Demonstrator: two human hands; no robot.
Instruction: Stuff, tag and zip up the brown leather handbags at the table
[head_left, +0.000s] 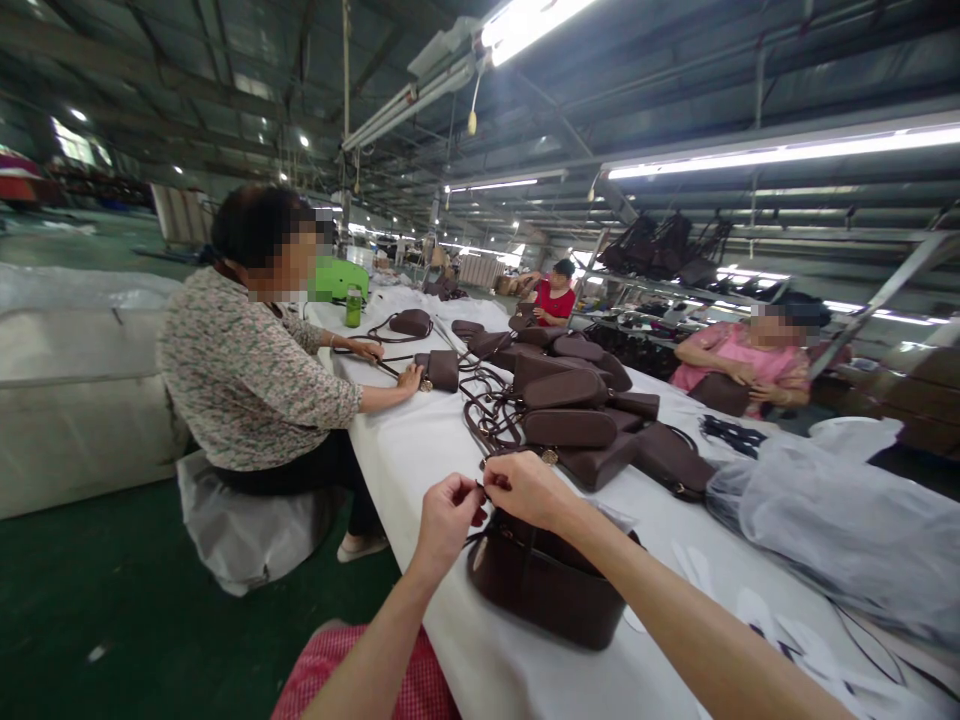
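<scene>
A dark brown bag [547,580] lies on the white table [405,450] right in front of me. Above its left end, my left hand [448,515] is closed, thumb and fingers pinched together. Close beside it my right hand [521,485] is pinched too, its fingertips almost touching the left ones. Something small and dark shows between the two sets of fingertips, too small to make out. Just beyond my hands is a heap of brown bags [570,430] with tangled straps [487,400].
At the left a seated person [255,370] handles a small brown bag [442,370]. Across the table sit a person in pink [750,360] and one in red [553,300]. Clear plastic wrap [832,510] covers the right side; a green bottle [353,307] stands far left.
</scene>
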